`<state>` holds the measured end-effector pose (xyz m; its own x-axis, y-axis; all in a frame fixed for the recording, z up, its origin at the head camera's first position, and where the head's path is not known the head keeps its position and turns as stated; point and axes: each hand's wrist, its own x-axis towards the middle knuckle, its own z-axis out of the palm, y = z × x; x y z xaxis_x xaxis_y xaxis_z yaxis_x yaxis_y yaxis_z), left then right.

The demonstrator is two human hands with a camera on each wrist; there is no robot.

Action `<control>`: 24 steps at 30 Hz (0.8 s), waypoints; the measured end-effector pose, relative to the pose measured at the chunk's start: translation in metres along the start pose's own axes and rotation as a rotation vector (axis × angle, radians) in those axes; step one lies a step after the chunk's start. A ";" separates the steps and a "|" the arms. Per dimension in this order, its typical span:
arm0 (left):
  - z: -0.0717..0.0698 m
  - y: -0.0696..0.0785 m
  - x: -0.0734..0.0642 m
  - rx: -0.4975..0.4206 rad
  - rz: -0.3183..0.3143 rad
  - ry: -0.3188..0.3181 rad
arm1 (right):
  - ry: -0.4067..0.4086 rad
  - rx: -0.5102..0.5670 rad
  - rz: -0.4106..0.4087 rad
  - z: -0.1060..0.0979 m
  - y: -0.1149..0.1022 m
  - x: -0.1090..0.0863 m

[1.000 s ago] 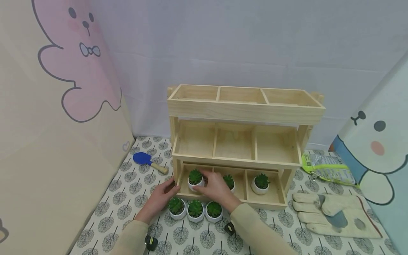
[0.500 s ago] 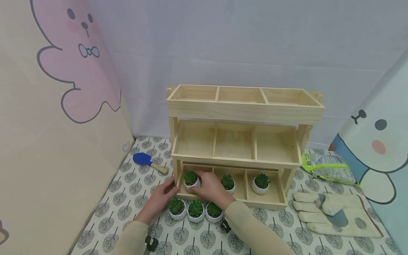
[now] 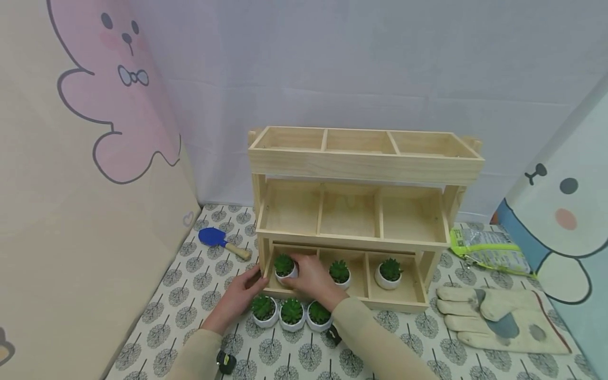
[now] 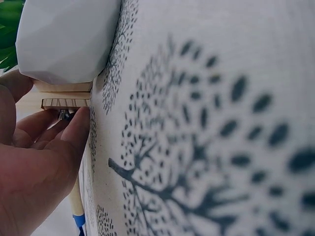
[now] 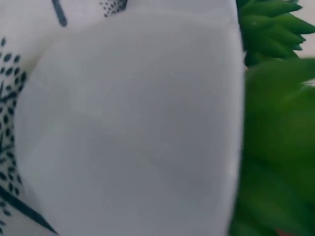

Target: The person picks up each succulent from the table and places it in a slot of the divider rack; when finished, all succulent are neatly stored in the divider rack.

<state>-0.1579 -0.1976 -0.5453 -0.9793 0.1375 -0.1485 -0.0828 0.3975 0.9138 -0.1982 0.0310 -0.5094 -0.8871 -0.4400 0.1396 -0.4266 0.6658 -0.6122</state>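
A three-tier wooden plant shelf stands on the table, each tier split into three compartments. My right hand pinches a small succulent in a white pot inside the bottom tier's left compartment. Potted succulents also sit in the middle and right compartments of that tier. My left hand grips the bottom tier's left end, its thumb at the front and fingers along the side. In front of the shelf is a row of three more potted succulents. A white pot fills most of the right wrist view.
Left of the shelf lies a blue trowel with a wooden handle. A yellow-green bag and white work gloves lie to the right. The tree-patterned tablecloth reaches curtain walls behind and on both sides.
The right hand has moved the potted succulent a little left within the bottom left compartment, then held almost still there. The left hand has stayed on the shelf's end.
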 end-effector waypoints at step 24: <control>0.000 0.001 0.000 -0.043 0.059 -0.014 | -0.041 -0.029 0.142 -0.006 -0.007 -0.004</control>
<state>-0.1578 -0.1971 -0.5448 -0.9801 0.1721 -0.0992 -0.0335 0.3489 0.9365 -0.1923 0.0318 -0.5012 -0.9311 -0.3643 0.0208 -0.3029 0.7398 -0.6008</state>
